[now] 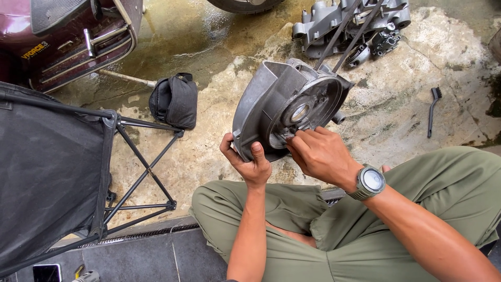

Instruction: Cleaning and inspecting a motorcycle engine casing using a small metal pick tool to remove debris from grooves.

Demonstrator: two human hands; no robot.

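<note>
Overhead, head view: casing [284, 107], grey cast metal, held up over knees. Left hand [249, 163] clamped on lower rim, thumb up front. Right hand [318, 151] fingertips pinched at a small part inside recess, beside centre bore. Step judged: fitting or freeing that part; next calls for steady casing, fine fingertip grip. Brush [432, 109] well beyond fingers.

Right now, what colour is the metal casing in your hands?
Dull silver-grey, bare metal casing, held by left hand and right hand; head view.

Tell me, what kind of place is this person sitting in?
Probably an outdoor spot for fixing scooters or motorbikes. The left hand and right hand hold a grey cast-metal engine casing; another grey engine part lies on the wet, stained concrete ground, beside a small black brush.
</note>
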